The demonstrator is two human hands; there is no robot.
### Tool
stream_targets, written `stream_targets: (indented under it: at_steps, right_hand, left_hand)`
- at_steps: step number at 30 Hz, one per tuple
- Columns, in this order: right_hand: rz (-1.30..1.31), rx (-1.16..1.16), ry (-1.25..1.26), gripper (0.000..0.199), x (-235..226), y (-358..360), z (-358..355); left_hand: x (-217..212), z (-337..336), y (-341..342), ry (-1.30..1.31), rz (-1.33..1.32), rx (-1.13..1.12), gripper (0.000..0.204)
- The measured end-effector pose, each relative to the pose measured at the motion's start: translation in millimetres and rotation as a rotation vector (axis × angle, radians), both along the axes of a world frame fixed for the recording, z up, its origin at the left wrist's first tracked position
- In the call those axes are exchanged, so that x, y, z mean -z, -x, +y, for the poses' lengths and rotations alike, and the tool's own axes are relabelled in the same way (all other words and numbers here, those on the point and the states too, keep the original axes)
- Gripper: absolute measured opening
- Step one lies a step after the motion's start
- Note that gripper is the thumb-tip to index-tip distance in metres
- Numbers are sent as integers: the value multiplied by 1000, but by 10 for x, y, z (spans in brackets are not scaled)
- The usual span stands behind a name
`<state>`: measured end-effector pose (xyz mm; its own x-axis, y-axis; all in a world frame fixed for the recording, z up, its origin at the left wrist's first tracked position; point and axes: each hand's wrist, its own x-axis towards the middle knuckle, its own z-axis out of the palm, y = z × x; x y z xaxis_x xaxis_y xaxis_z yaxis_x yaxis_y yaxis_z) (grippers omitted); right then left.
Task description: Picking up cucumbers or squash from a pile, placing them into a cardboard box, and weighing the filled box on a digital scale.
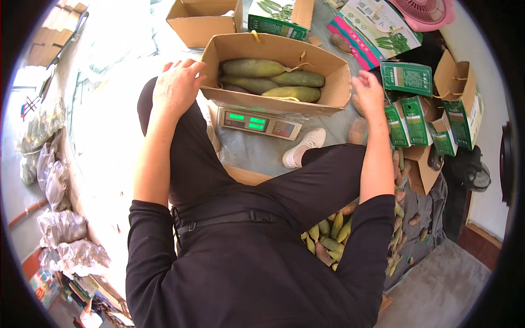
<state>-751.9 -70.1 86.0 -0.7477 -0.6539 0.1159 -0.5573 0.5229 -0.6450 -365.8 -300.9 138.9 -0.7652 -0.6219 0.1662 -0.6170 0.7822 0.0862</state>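
Observation:
An open brown cardboard box [284, 50] sits on a digital scale [259, 123] with lit green readouts. Several long green fruits [272, 80] lie inside it. My left hand [176, 87] rests on my left knee, just beside the box's left corner, fingers spread, holding nothing. My right hand [368, 93] hovers to the right of the box, fingers loosely apart and empty, above a brownish fruit [357, 130] on the floor. I sit with legs in black trousers, and a white shoe [304, 146] shows below the scale.
A pile of green and brown fruits [332, 236] lies by my right hip. Green printed cartons [416, 104] stack at the right, more cartons [278, 19] and an open brown box [203, 21] behind. Filled plastic bags [61, 227] line the left. A pink fan [426, 12] lies at top right.

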Motion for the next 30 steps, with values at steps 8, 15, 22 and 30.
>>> stream_targets:
  at_steps: [8, 15, 22, 30]
  right_hand:
    - [-512, 95, -85, 56, -4, 84, 24]
    - [-570, 81, -148, 60, 57, 73, -159]
    - [-585, 63, -170, 61, 151, 181, -117]
    - [-567, 73, -182, 61, 18, 33, -6]
  left_hand:
    - [-35, 99, 11, -46, 28, -14, 24]
    - [-41, 163, -9, -44, 29, 13, 23]
    - [13, 70, 18, -33, 23, 49, 22]
    - [37, -8, 80, -82, 45, 90, 21]
